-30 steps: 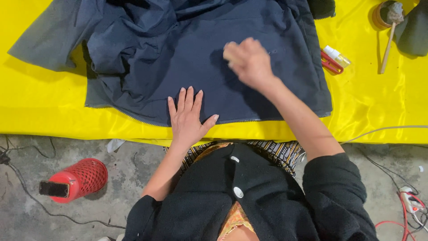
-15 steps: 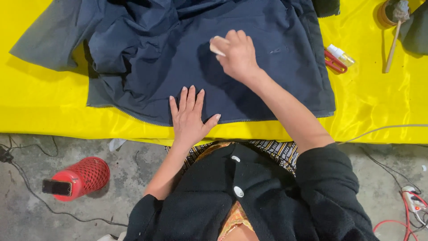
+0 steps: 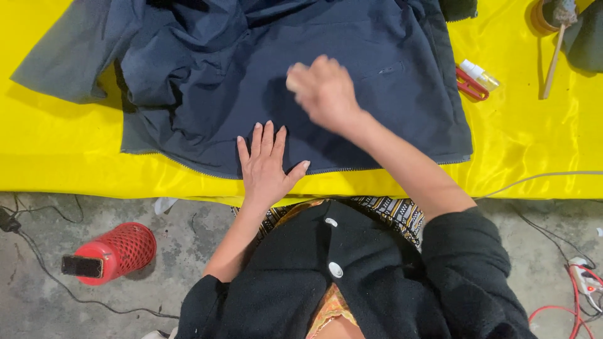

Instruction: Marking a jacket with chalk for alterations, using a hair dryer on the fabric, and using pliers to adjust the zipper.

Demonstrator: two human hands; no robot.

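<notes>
A dark navy garment lies spread on a yellow cloth. My left hand rests flat on the garment's near hem, fingers apart and pressing the fabric down. My right hand is blurred over the middle of the garment, just above and right of the left hand. Its fingers are closed around a small pale piece that sticks out at the thumb side, touching or close to the fabric. The garment's left part is crumpled, with a sleeve stretched to the far left.
Red-handled scissors and a small clear bottle lie right of the garment. A wooden-handled brush lies at the far right. On the concrete floor stand a red mesh-covered object, cables and a power strip.
My right hand has swept leftward and then a little nearer across the garment. My left hand has stayed flat on the hem.
</notes>
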